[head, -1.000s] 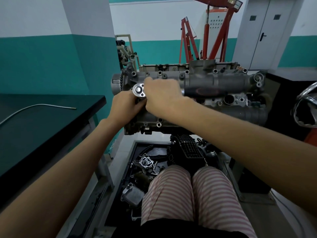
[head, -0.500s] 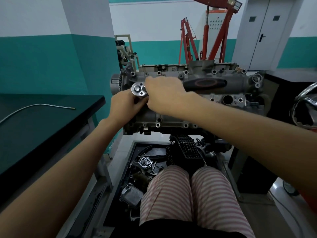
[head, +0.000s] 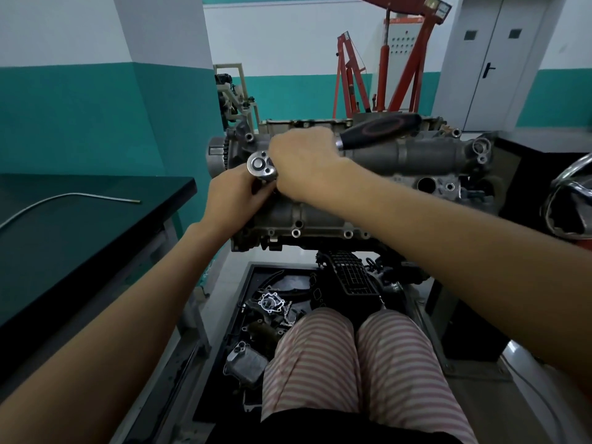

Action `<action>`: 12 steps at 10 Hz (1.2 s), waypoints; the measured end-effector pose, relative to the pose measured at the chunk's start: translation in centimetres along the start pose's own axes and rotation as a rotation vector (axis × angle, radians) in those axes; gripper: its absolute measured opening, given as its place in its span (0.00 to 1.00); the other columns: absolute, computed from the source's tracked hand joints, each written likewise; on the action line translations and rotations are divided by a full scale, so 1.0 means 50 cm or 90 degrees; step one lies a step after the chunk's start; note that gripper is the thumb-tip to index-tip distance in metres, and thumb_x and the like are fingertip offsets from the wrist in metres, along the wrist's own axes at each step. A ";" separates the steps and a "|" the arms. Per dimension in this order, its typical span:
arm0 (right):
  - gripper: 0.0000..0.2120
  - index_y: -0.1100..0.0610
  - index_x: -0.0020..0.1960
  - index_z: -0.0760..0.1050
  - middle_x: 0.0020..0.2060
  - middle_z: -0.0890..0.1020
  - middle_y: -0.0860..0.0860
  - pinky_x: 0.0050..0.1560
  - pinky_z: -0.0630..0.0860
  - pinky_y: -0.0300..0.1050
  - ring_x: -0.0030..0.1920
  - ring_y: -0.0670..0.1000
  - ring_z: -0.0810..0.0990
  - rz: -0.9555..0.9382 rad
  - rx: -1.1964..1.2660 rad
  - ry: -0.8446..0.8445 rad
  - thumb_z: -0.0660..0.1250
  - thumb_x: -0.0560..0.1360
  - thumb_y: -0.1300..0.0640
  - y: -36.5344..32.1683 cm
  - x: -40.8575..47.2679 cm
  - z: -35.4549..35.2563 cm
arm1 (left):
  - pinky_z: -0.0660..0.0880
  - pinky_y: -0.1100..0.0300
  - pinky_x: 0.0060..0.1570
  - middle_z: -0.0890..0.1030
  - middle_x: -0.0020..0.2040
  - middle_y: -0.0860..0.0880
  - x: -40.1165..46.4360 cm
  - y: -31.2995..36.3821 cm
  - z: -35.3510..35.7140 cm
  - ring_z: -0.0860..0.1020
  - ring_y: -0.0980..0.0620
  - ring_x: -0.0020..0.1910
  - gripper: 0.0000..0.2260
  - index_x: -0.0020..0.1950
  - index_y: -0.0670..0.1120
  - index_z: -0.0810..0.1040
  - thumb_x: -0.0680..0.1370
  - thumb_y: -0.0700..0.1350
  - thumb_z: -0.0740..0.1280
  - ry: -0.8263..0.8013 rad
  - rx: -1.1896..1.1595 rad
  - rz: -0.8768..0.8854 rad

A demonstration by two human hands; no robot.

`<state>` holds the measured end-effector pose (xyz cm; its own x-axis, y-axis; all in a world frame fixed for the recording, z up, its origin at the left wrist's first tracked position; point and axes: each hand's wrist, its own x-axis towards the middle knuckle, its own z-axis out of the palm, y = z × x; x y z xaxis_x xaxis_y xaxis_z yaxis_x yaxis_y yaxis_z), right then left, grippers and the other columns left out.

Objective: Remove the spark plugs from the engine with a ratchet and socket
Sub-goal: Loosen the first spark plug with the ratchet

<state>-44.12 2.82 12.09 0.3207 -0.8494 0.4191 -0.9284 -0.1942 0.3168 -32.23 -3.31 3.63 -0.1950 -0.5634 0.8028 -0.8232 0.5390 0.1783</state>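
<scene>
A: Ratchet (head: 320,149) sits at the left end of the engine (head: 368,174), chrome head low, black handle angled up to the right. Spark plug and socket hidden below the head

B: Advice for this turn: keep the drive square over the plug well, steady the head, sweep in short even arcs

A: Fingers?

B: Right hand (head: 304,165) curled round the shank near the head. Left hand (head: 237,193) gripping under the head, likely the socket or extension; which one, cannot tell
</scene>
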 end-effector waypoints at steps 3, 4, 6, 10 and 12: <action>0.11 0.60 0.37 0.66 0.29 0.67 0.53 0.39 0.74 0.45 0.26 0.51 0.71 0.171 0.945 -0.474 0.56 0.78 0.61 -0.041 -0.017 0.035 | 0.71 0.56 0.34 0.74 0.29 0.49 0.006 -0.012 0.001 0.75 0.48 0.35 0.11 0.29 0.44 0.71 0.72 0.38 0.63 -0.159 -0.066 -0.152; 0.10 0.58 0.37 0.65 0.30 0.66 0.49 0.33 0.66 0.42 0.31 0.51 0.68 -0.021 0.140 -0.139 0.59 0.76 0.58 0.008 -0.003 0.003 | 0.60 0.59 0.33 0.78 0.33 0.44 0.007 -0.009 0.007 0.75 0.44 0.36 0.09 0.38 0.38 0.76 0.73 0.43 0.67 -0.035 -0.046 -0.076; 0.07 0.56 0.45 0.62 0.36 0.69 0.48 0.39 0.63 0.41 0.37 0.50 0.68 0.006 0.199 0.044 0.62 0.74 0.58 -0.021 -0.029 0.037 | 0.57 0.62 0.28 0.73 0.29 0.49 0.000 -0.007 -0.004 0.68 0.50 0.31 0.07 0.31 0.47 0.66 0.68 0.43 0.60 -0.035 -0.058 -0.024; 0.07 0.58 0.53 0.70 0.41 0.71 0.50 0.39 0.65 0.46 0.40 0.53 0.70 -0.054 -0.028 -0.035 0.61 0.75 0.62 0.015 -0.001 0.007 | 0.61 0.60 0.34 0.81 0.39 0.43 -0.003 -0.005 0.000 0.75 0.46 0.37 0.07 0.45 0.40 0.79 0.72 0.42 0.70 -0.015 -0.054 0.013; 0.03 0.60 0.45 0.67 0.32 0.69 0.52 0.32 0.77 0.43 0.30 0.49 0.73 0.193 1.146 -0.525 0.60 0.77 0.63 -0.043 -0.025 0.039 | 0.71 0.63 0.26 0.73 0.28 0.52 0.006 -0.017 0.005 0.74 0.60 0.26 0.12 0.32 0.48 0.71 0.71 0.33 0.63 -0.127 -0.111 -0.176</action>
<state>-42.88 3.36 9.24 0.4869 -0.8205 -0.2995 -0.1830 0.2395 -0.9535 -31.73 -4.11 3.57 -0.0923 -0.8037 0.5878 -0.7598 0.4384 0.4801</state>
